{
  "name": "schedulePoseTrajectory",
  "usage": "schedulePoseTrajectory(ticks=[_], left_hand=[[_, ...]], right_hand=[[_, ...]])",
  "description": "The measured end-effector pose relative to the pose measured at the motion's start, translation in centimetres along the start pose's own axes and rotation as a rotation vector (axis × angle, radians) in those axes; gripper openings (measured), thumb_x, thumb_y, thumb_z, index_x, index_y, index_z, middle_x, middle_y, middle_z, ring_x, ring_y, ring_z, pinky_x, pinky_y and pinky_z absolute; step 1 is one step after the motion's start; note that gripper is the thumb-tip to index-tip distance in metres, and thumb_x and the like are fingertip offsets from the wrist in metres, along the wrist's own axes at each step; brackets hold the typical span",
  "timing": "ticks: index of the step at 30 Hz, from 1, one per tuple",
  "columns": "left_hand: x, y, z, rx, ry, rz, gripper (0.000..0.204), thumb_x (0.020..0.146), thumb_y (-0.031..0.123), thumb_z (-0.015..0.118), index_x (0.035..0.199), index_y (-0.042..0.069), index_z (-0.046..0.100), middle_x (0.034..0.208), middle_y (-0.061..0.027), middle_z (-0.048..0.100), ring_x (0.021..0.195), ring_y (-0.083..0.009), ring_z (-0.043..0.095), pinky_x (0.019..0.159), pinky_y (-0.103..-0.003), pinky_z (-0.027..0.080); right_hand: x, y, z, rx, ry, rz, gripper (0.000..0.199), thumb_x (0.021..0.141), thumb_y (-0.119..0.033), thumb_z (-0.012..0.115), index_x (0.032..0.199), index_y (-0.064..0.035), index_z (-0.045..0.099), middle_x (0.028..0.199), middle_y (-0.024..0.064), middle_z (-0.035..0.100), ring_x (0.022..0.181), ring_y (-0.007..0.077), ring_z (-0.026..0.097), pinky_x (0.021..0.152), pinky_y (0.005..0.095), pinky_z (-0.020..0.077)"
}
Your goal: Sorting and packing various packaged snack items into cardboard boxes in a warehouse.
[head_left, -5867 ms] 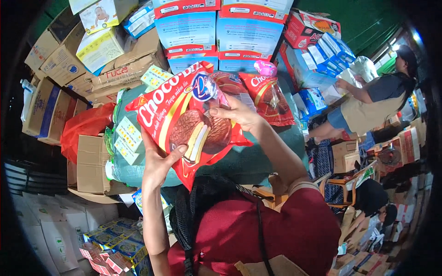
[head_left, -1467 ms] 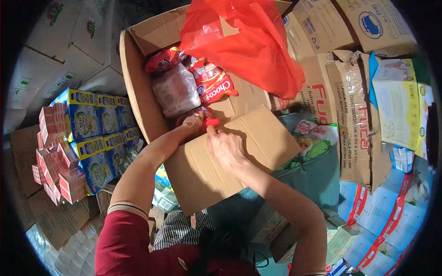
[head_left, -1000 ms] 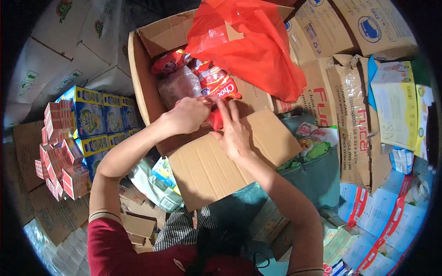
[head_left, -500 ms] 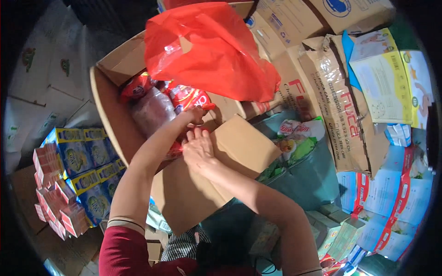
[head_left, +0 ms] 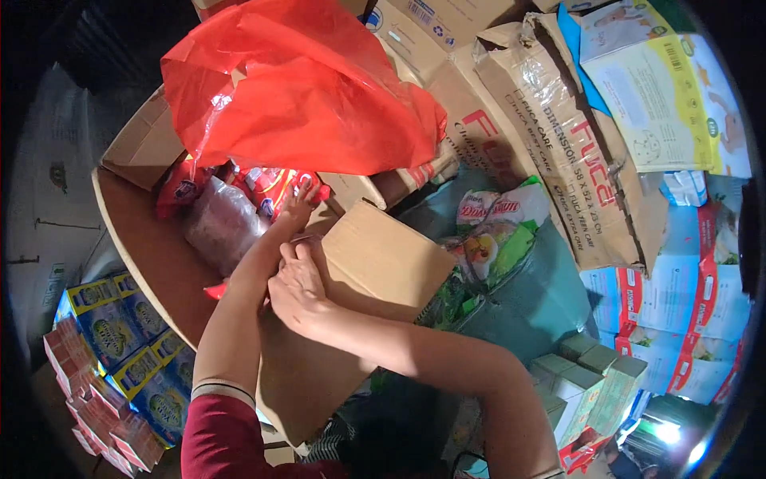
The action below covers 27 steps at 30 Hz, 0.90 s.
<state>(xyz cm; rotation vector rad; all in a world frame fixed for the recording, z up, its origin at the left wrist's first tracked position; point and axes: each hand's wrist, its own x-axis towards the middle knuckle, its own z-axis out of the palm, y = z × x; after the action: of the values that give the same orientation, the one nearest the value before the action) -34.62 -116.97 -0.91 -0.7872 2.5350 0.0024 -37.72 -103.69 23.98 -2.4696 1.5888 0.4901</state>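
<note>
A large cardboard box (head_left: 128, 231) stands open in front of me, with shiny red packets (head_left: 275, 185) and a clear plastic bag of something pinkish (head_left: 223, 227) inside. My left hand (head_left: 295, 209) reaches into it, fingers apart against a red packet at the right side. Just below, my right hand (head_left: 297, 283) is bent round the edge of the box's cardboard flap (head_left: 383, 259), which folds out toward me. Part of the right fingertips is hidden. Above both hands a big red plastic bag (head_left: 295, 88) lies bunched over the far side of the box.
Right of the flap sits a teal bin (head_left: 527, 295) holding green and white food packets (head_left: 503, 231). A torn flattened carton (head_left: 566, 144) leans behind it. Blue-yellow packs (head_left: 128, 335) and small pink boxes (head_left: 104, 407) are stacked at left, green boxes (head_left: 590, 391) at lower right.
The view has shifted, so the box and red bag sit further left and higher. My left fingers have spread over the red packet, and my right hand stays at the flap.
</note>
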Motion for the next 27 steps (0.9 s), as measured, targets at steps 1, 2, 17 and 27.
schedulePoseTrajectory(ticks=[1,2,17,27], left_hand=[[-0.1,0.2,-0.2,-0.005,0.018,0.030,0.053,0.082,0.023,0.050,0.132,0.018,0.036,0.147,-0.0056,0.010,0.133,-0.0297,0.014,0.100,-0.056,0.022],[0.1,0.5,-0.7,-0.015,0.016,0.027,0.053,0.082,0.023,0.050,0.132,0.018,0.036,0.147,-0.0056,0.010,0.133,-0.0297,0.014,0.100,-0.056,0.022],[-13.4,-5.6,-9.1,-1.244,0.727,-0.658,0.016,0.070,0.006,0.061,0.084,0.008,0.069,0.078,-0.0119,0.066,0.070,-0.0203,0.064,0.065,-0.031,0.050],[-21.9,-2.2,-23.6,-2.163,0.951,-0.509,0.016,0.077,0.000,0.062,0.093,0.000,0.066,0.080,-0.0054,0.064,0.071,-0.0084,0.058,0.069,-0.021,0.049]], right_hand=[[-0.3,0.2,-1.1,0.075,-0.046,0.002,0.021,0.074,-0.021,0.052,0.080,-0.0125,0.070,0.085,0.0003,0.063,0.098,0.0185,0.040,0.078,0.0342,0.0271],[-0.5,0.2,-1.9,0.156,-0.092,0.000,0.020,0.073,-0.022,0.053,0.075,-0.0122,0.070,0.080,-0.0003,0.063,0.097,0.0183,0.041,0.078,0.0343,0.0271],[-0.6,1.5,-2.2,0.495,0.349,0.288,0.091,0.066,-0.030,0.073,0.132,0.0035,0.019,0.129,0.0242,0.032,0.110,0.0354,0.041,0.095,0.0442,0.0317],[1.6,3.4,-4.2,1.172,0.432,0.378,0.091,0.063,-0.014,0.069,0.134,-0.0017,0.014,0.126,0.0282,0.037,0.116,0.0405,0.038,0.097,0.0440,0.0325]])
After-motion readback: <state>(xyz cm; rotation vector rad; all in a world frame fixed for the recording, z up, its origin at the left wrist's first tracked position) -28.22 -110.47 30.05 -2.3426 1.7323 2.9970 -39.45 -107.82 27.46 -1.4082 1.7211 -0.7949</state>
